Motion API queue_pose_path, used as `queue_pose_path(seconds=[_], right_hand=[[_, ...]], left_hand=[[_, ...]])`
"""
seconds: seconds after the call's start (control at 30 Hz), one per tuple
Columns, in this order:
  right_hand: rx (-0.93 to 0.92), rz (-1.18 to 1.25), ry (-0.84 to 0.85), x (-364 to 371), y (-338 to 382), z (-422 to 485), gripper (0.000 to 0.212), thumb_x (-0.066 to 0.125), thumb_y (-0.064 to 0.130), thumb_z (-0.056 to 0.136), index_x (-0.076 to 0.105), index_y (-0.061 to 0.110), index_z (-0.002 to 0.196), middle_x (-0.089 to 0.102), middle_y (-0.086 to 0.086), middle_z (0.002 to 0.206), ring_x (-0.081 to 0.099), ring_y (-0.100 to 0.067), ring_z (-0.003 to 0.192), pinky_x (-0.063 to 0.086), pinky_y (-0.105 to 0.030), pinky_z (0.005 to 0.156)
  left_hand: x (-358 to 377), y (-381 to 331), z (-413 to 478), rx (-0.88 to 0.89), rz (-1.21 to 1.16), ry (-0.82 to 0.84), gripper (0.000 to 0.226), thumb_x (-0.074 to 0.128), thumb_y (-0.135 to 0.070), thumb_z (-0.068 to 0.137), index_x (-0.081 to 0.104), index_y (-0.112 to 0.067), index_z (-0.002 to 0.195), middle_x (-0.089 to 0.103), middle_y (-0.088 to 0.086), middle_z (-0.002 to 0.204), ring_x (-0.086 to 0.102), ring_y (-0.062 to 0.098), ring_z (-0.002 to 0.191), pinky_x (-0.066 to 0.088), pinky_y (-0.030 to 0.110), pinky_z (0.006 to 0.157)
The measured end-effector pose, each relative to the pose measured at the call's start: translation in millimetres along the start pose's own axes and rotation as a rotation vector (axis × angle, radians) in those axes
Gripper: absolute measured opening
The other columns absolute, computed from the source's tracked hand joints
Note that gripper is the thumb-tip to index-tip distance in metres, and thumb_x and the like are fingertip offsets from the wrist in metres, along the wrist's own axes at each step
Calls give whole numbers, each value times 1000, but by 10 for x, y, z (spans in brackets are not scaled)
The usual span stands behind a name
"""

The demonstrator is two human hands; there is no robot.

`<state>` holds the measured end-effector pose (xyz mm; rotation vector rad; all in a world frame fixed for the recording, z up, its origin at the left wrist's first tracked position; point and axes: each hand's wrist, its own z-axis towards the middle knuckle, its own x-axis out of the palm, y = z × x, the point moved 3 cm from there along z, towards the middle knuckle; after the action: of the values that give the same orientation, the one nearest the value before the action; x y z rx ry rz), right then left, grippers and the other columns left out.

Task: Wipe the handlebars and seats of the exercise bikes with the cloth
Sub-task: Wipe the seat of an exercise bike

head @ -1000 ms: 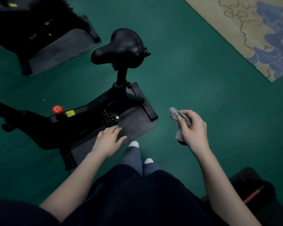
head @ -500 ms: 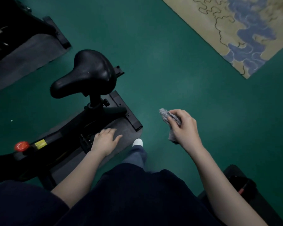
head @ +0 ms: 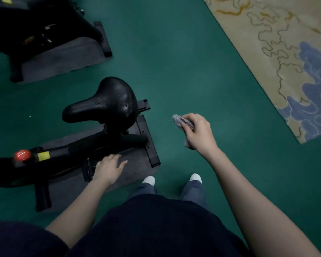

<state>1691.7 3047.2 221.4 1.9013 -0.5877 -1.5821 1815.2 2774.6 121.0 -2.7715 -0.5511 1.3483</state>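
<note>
Green floor [head: 174,52] fills frame. Near bike [head: 67,156] lower left, seat [head: 107,104] left of center. Right hand [head: 198,134] center-right, fingers curled around bunched cloth [head: 179,120], clear of seat. Left hand [head: 107,167] loose, fingers relaxed, holding nothing. Likely between wipes; next: bring cloth leftward onto seat.

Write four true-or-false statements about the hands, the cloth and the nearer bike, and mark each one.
1. The right hand grips the grey cloth. True.
2. The cloth is pressed on the black seat. False: it is held over the green floor, clear of the seat.
3. The left hand holds nothing. True.
4. The red knob sits on the seat. False: it is on the bike's frame, away from the seat.
</note>
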Motion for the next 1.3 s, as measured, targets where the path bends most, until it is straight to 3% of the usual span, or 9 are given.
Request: queue_pose_path(seconds=[0.27,0.4,0.53,0.8,1.3], right_hand=[[-103,16,144,-610,-591,480,14,56,22,94,64,12,99,63,-6,99,54,-23,98,39,-29,78],[-149,30,158,-970,-853,643,13,55,22,94,64,13,95,63,-6,96,55,-16,86,34,-22,70],[-156,66,199,-1077,-956,785,15,57,23,93,66,11,94,65,-8,94,58,-22,91,44,-31,78],[-259,77,388,-754,-650,1109,17,59,23,92,67,9,95,68,-9,93,61,-23,91,48,-34,82],[-448,51,615,3,253,1917,6,62,23,90,66,20,88,69,-2,90,61,-15,88,43,-23,75]], left_hand=[[254,-807,-188,-243,-146,-97,55,33,-49,100,38,-17,143,40,4,148,37,23,134,31,37,108],[325,-1277,-249,-282,-195,-144,55,33,-49,100,37,-17,144,39,2,148,36,22,135,30,38,110],[304,-1564,-278,-330,-251,-209,53,34,-48,100,38,-18,144,40,1,148,36,21,135,28,37,108],[294,-1683,-216,-450,-380,-273,53,33,-47,100,37,-17,144,38,1,149,35,20,135,27,35,107],[85,-1505,268,-638,-604,-338,53,32,-50,100,37,-20,144,41,-1,147,37,17,133,27,34,109]])
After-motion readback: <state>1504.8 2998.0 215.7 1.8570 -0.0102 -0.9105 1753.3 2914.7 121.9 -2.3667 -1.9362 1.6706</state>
